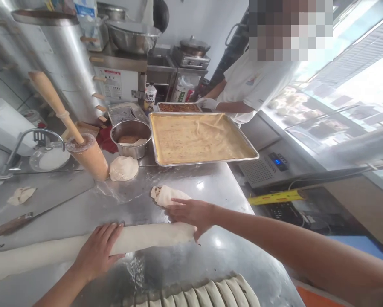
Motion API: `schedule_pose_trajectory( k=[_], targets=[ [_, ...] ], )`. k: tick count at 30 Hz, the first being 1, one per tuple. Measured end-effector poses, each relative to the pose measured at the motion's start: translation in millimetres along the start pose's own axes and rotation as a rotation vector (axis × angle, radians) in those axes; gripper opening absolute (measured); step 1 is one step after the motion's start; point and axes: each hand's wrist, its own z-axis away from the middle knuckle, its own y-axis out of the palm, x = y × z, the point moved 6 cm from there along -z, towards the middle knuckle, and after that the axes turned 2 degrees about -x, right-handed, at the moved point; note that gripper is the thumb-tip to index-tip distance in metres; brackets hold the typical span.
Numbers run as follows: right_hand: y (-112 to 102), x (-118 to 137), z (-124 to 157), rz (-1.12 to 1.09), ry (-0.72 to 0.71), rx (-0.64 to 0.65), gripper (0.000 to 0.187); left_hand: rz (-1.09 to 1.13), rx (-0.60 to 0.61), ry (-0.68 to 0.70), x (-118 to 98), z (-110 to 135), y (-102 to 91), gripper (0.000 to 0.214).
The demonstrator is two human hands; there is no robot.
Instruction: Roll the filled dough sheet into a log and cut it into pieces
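A long roll of white dough lies across the steel table from the left edge to the middle. My left hand lies flat on top of the roll, fingers stretched over it. My right hand rests at the roll's right end, fingers spread, with its fingertips touching a small cut piece of filled dough just behind. A row of several cut dough pieces sits at the table's near edge.
A large tray of flat dough stands at the back, with another person in white beside it. A rolling pin, metal bowl, dough lump and knife lie to the left. A scale sits right.
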Motion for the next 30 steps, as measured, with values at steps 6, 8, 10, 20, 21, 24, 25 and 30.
schedule_pose_trajectory(
  k=[6, 8, 10, 20, 21, 24, 25, 30],
  targets=[
    [10.8, -9.2, 16.9, 0.065, -0.131, -0.021, 0.065, -0.058, -0.037, 0.017, 6.8, 6.9, 1.1, 0.083],
    [15.7, -16.3, 37.8, 0.083, -0.020, -0.028, 0.064, -0.066, -0.031, 0.011, 10.5, 9.7, 4.7, 0.080],
    [17.3, -25.8, 62.9, 0.102, 0.177, -0.024, 0.059, -0.060, -0.029, 0.006, 11.3, 10.6, 6.7, 0.075],
    [48.1, 22.3, 8.3, -0.148, 0.506, -0.157, 0.099, 0.068, 0.022, -0.064, -11.4, -17.7, -2.3, 0.090],
    [56.4, 24.4, -3.0, -0.159, 0.502, -0.149, 0.094, 0.058, 0.039, -0.051, -12.7, -20.7, -1.0, 0.085],
    [73.2, 22.8, -4.4, -0.114, 0.486, -0.137, 0.073, 0.004, 0.081, -0.009, -11.8, -22.8, 1.2, 0.055],
    [76.7, 21.3, 5.2, -0.098, 0.488, -0.131, 0.067, -0.015, 0.090, 0.001, -10.2, -21.3, 1.0, 0.047],
    [76.5, 19.9, 59.6, -0.033, 0.574, -0.234, 0.070, -0.057, 0.038, -0.031, 3.8, -9.5, -2.3, 0.069]
  ],
)
